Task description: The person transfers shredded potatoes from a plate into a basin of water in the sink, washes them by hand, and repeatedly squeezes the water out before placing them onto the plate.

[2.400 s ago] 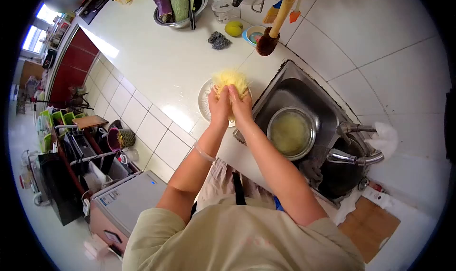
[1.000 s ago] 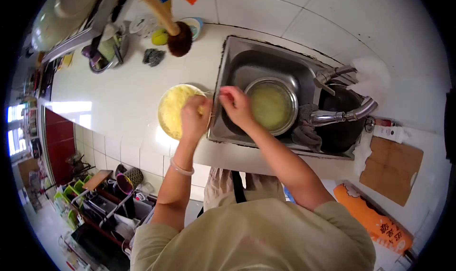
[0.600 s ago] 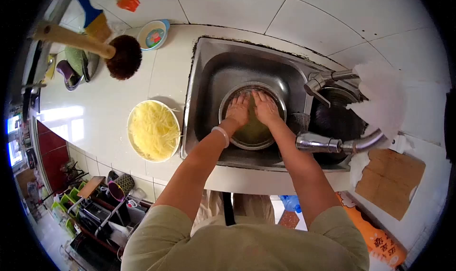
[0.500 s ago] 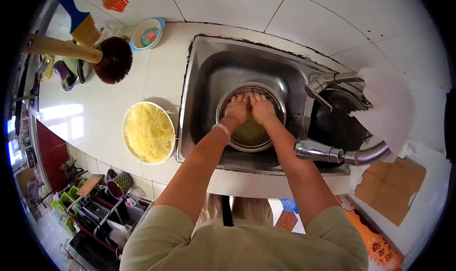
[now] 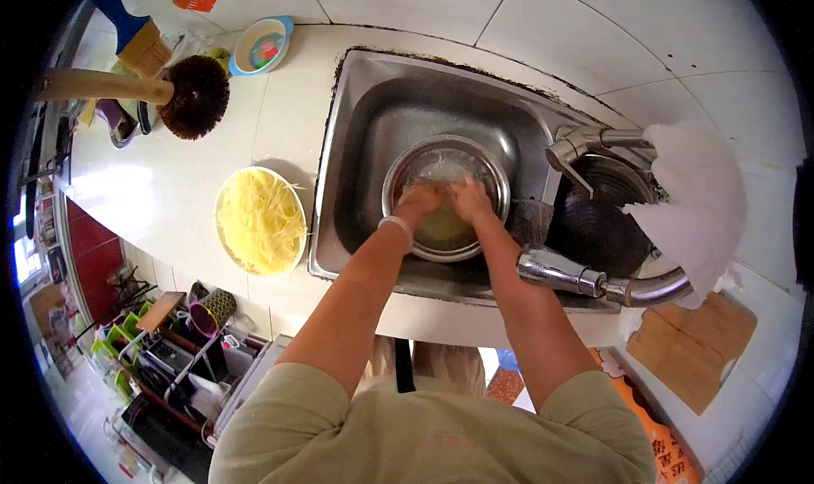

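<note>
A round metal bowl (image 5: 500, 170) of cloudy yellowish water stands in the left basin of the steel sink (image 5: 356, 119). My left hand (image 5: 420, 199) and my right hand (image 5: 470, 201) are both inside it, side by side. Their fingers dip into the water and are blurred, so I cannot make out their shape or whether they hold anything. A clear bangle (image 5: 398, 225) circles my left wrist. To the left of the sink, a white bowl (image 5: 222, 240) heaped with pale yellow shreds (image 5: 263, 221) rests on the counter.
A chrome faucet (image 5: 564, 272) reaches in close beside my right forearm. The smaller right basin holds a dark round pan (image 5: 598, 204). A bristle brush (image 5: 195, 98) hangs at upper left, near a small blue-rimmed bowl (image 5: 261, 45). A wooden board (image 5: 694, 344) lies at right.
Both hands lay flat with fingers stretched toward the bowl's far side; now the fingers are drawn back and down into the water, which looks stirred. The camera view has shifted slightly.
</note>
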Motion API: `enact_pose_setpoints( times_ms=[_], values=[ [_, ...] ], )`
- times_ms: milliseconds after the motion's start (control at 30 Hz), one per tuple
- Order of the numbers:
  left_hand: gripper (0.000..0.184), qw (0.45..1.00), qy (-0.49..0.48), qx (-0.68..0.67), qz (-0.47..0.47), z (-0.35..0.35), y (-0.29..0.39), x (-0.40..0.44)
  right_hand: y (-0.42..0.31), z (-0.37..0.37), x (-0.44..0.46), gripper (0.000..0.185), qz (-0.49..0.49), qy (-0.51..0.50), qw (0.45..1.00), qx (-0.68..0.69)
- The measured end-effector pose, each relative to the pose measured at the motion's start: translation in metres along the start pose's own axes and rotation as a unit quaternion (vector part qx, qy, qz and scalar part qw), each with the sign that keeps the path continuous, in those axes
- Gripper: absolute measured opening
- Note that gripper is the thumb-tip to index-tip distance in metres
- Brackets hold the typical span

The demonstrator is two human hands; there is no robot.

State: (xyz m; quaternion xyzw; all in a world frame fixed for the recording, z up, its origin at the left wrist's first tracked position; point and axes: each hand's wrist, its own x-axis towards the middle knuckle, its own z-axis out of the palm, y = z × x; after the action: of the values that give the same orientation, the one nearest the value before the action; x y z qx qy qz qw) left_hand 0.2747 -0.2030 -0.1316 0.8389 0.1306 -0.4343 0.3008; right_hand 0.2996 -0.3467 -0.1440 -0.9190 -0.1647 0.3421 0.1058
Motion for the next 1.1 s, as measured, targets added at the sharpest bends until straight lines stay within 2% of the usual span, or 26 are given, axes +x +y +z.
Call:
enact_pose_setpoints(
  times_ms=[100,167,233,300,367,400,433,467,500,533,567,600,667,800,900,967,1033,1067,1100],
  values=[
    [0.051,1.0,-0.027,-0.001,0.006,0.013,-0.006,0.0,0.016,0.032,0.003,0.032,-0.049,0.051,0.997,0.014],
    [0.052,0.999,-0.046,-0.014,0.009,0.038,-0.022,0.019,0.01,0.031,-0.005,0.037,-0.014,0.013,1.0,0.013],
    [0.055,0.988,-0.063,-0.129,0.053,0.067,-0.044,0.055,0.004,0.035,-0.008,0.039,0.021,0.01,0.998,0.056],
    [0.053,0.991,-0.042,-0.12,0.035,0.079,-0.042,0.064,0.005,0.037,-0.007,0.042,0.056,0.01,0.994,0.099],
    [0.052,0.993,-0.02,-0.112,0.015,0.081,-0.039,0.062,0.009,0.041,-0.005,0.044,0.069,-0.062,0.978,0.187],
    [0.048,0.966,-0.046,-0.25,-0.041,0.063,-0.028,0.036,0.004,0.041,-0.009,0.044,0.069,-0.063,0.978,0.186],
    [0.043,0.916,-0.071,-0.382,-0.097,0.054,-0.022,0.019,-0.006,0.038,-0.017,0.044,0.13,-0.049,0.947,0.291],
    [0.043,0.916,-0.07,-0.382,-0.098,0.059,-0.022,0.013,-0.012,0.036,-0.02,0.044,0.159,-0.043,0.925,0.342],
    [0.043,0.814,-0.086,-0.569,-0.076,0.065,-0.022,0.011,-0.016,0.036,-0.021,0.044,0.188,-0.035,0.9,0.392],
    [0.044,0.672,-0.112,-0.729,-0.066,0.071,-0.022,0.007,-0.019,0.034,-0.021,0.043,0.256,-0.051,0.791,0.553],
    [0.043,0.623,-0.123,-0.77,-0.065,0.074,-0.02,0.008,-0.023,0.033,-0.022,0.042,0.313,-0.066,0.648,0.691],
    [0.042,0.613,-0.113,-0.779,-0.071,0.078,-0.015,0.007,-0.027,0.031,-0.027,0.042,0.314,-0.067,0.648,0.69],
    [0.04,0.642,-0.036,-0.76,-0.098,0.083,-0.003,0.005,-0.035,0.025,-0.036,0.04,0.31,-0.041,0.593,0.742],
    [0.036,0.686,0.118,-0.71,-0.108,0.092,0.009,0.005,-0.052,0.017,-0.052,0.04,0.287,0.021,0.581,0.761],
    [0.033,0.722,0.181,-0.663,-0.083,0.089,0.022,-0.014,-0.073,-0.01,-0.075,0.041,0.247,0.073,0.621,0.74],
    [0.032,0.749,0.217,-0.623,-0.065,0.069,0.033,-0.045,-0.084,-0.026,-0.088,0.042,0.207,0.119,0.59,0.772],
    [0.031,0.727,0.186,-0.661,-0.018,0.022,0.059,-0.107,-0.095,-0.049,-0.104,0.045,0.189,0.113,0.596,0.772],
    [0.028,0.718,0.233,-0.654,-0.046,0.005,0.073,-0.131,-0.1,-0.057,-0.109,0.044,0.172,0.133,0.601,0.769],
    [0.028,0.715,0.236,-0.657,-0.046,0.009,0.074,-0.133,-0.104,-0.064,-0.116,0.043,0.156,0.153,0.606,0.765]
  ],
)
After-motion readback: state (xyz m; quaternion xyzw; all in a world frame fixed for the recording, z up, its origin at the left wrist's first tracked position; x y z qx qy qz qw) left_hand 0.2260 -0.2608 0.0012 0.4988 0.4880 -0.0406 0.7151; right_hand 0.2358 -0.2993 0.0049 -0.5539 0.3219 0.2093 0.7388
